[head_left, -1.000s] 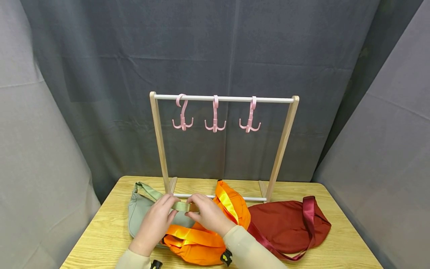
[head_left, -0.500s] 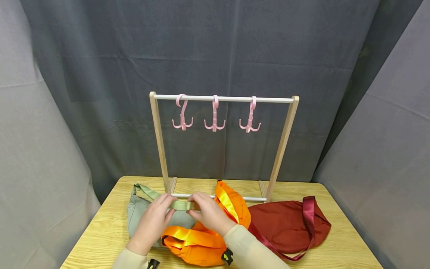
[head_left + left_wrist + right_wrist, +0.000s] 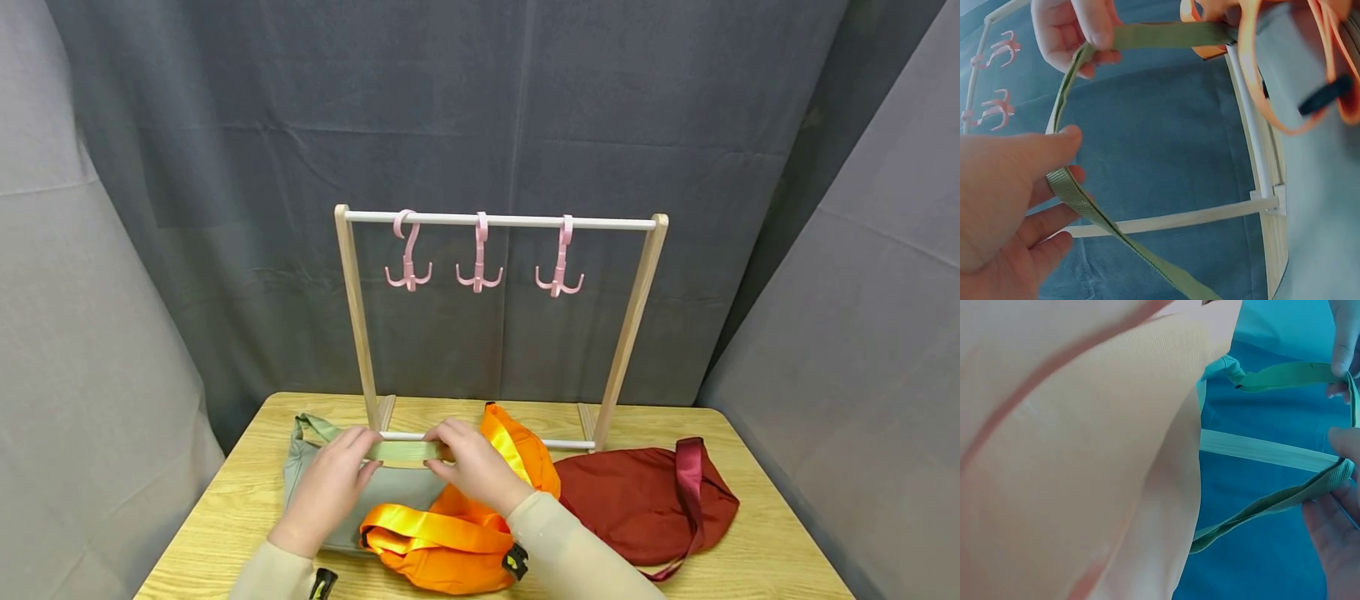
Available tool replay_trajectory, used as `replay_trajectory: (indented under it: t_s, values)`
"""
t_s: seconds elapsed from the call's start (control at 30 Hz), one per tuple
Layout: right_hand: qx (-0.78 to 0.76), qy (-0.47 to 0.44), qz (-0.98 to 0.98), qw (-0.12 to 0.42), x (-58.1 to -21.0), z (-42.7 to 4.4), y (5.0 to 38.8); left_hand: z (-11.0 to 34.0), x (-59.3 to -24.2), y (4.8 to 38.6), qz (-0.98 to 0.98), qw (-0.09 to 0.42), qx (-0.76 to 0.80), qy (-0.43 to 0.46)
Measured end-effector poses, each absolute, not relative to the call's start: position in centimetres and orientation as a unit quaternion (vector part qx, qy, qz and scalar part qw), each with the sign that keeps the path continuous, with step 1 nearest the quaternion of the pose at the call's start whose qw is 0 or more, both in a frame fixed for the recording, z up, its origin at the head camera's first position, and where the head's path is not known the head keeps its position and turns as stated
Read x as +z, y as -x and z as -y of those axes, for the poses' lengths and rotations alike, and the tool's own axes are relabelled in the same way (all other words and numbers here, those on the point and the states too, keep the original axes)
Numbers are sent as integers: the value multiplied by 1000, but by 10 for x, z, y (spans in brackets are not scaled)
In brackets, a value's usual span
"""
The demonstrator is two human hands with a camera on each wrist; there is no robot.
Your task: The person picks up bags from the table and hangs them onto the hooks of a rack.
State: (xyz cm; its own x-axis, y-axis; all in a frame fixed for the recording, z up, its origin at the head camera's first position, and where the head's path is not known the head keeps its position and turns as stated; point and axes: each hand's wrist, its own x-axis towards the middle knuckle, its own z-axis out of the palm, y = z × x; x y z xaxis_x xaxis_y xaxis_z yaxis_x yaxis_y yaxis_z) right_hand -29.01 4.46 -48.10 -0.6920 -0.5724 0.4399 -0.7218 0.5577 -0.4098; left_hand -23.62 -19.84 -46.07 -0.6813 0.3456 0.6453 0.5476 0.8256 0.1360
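Between my two hands a light green strap [image 3: 405,451] of a sage-green bag [image 3: 386,504] is held taut, raised above the bag. My left hand [image 3: 326,487] pinches it at the left, thumb below and fingers above. At the other end my right hand [image 3: 480,471] pinches it the same way. In the left wrist view the strap [image 3: 1169,35] bends at both grips and runs on from them. An orange bag [image 3: 457,571] lies partly over the green bag, under my right forearm. That orange fabric [image 3: 1085,456] fills much of the right wrist view.
A wooden rack [image 3: 632,325] with a white top bar [image 3: 300,217] stands behind the bags. Three pink hooks hang from it, the middle hook [image 3: 479,258] among them. A dark red bag [image 3: 630,500] lies at the right on the wooden table [image 3: 765,542]. Grey curtains surround the table.
My hands have drawn apart, the left going left and slightly down. A longer stretch of green strap now shows between them. The orange bag has hardly moved.
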Motion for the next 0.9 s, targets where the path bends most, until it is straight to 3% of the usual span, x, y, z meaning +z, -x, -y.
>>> replay_trajectory:
  t_s: [0.37, 0.9]
  values:
    - [260, -371, 881, 132, -472, -49, 296, 208, -462, 243, 916, 297, -131, 234]
    - [263, -382, 873, 150, -462, -51, 305, 215, -452, 246, 911, 312, -147, 225]
